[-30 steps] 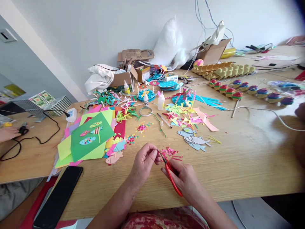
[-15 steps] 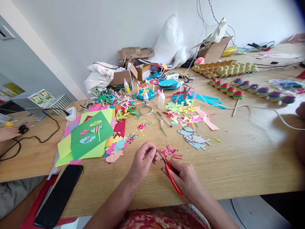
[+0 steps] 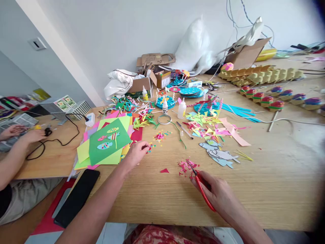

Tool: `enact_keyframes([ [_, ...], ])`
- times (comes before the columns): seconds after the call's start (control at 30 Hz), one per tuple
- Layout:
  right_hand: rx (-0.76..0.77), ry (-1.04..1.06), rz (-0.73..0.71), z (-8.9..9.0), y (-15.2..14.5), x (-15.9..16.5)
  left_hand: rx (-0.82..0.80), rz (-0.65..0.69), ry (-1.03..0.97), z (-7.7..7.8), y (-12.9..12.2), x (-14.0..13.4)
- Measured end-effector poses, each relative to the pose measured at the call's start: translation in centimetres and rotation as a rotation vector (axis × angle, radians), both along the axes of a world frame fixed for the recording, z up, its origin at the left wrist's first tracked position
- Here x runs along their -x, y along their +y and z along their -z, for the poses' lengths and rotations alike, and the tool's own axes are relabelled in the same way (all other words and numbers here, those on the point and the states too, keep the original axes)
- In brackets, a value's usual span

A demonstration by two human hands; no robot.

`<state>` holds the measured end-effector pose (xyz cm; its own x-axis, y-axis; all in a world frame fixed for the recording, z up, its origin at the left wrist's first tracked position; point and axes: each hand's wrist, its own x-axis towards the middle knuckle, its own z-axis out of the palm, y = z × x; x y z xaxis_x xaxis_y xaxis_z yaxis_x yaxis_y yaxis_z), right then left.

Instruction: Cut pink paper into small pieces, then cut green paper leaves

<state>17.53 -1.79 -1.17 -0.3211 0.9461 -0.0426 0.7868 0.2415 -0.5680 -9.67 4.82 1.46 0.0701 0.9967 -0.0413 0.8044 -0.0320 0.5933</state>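
My right hand (image 3: 218, 189) grips red-handled scissors (image 3: 204, 195), blades pointing at a small heap of pink paper snippets (image 3: 186, 166). Over on the left, my left hand (image 3: 135, 154) is above the paper fish cutouts and covers most of them. Its fingers are curled together; whatever they may hold is hidden. Just past its fingertips lie coloured paper dots (image 3: 159, 136). A single red paper scrap (image 3: 165, 170) rests on the table between my two hands. Grey paper fish (image 3: 219, 154) lie beyond the scissors to the right.
Coloured paper sheets (image 3: 83, 152) with small fish on top lie left, near a black phone (image 3: 77, 196). Glue bottles (image 3: 181, 109), a ring (image 3: 164, 119) and paper strips (image 3: 235, 132) stand or lie farther back. Another person's hand (image 3: 33, 135) is at the far left.
My left hand has moved from the scissor tips leftward to the fish cutouts. The red scrap now lies on the table. The view has turned left, and more of the other person shows.
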Motion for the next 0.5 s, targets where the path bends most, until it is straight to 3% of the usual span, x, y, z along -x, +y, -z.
enact_keyframes([
  [0.1,0.005,-0.008,0.003,0.5,-0.1,0.0,-0.048,0.031,0.148,0.2,1.0,0.7],
  [0.33,0.027,-0.060,0.003,0.4,-0.1,-0.1,-0.076,0.069,0.289,1.7,2.0,1.2],
  [0.5,0.025,-0.087,0.016,0.1,0.0,-0.2,-0.096,0.075,0.322,1.5,1.8,1.3],
])
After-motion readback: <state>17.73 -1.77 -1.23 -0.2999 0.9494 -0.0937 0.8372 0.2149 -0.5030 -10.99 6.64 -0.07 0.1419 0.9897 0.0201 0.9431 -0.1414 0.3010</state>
